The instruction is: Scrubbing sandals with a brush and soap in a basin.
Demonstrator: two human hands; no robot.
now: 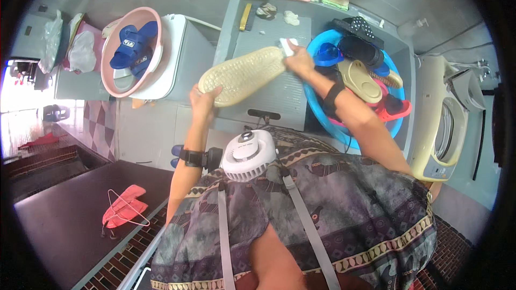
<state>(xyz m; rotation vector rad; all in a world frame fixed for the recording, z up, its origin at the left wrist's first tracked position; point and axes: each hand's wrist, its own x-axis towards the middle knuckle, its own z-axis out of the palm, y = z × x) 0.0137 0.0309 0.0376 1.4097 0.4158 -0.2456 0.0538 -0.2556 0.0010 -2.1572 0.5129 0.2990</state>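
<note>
When the grip is split end from end, even support comes first

While I watch through the head camera, the left hand [203, 102] holds the broad, rounded end of a tan slipper [244, 77], its thumb laid over the textured sole. At the other end the right hand [299, 60] is closed around a small white piece [288, 46]; I cannot tell whether that is a separate tool or part of the footwear. The slipper hangs at a slant, sole up, above the ridged grey board [290, 102] inside the sink [231, 27].

As I judge it, the step in hand is working on that sole, and good work depends on the left grip being firm while the right presses. I would rest the slipper on the board, so that it carries the force instead of the wrist; held in the air, the sole could flex or twist away. I would use short, even strokes along its length, and turn the ends around to reach what the left thumb covers.

The right forearm passes over the blue basin [312, 102] heaped with footwear, so I would guard against that elbow dipping and snagging the pile.
</note>
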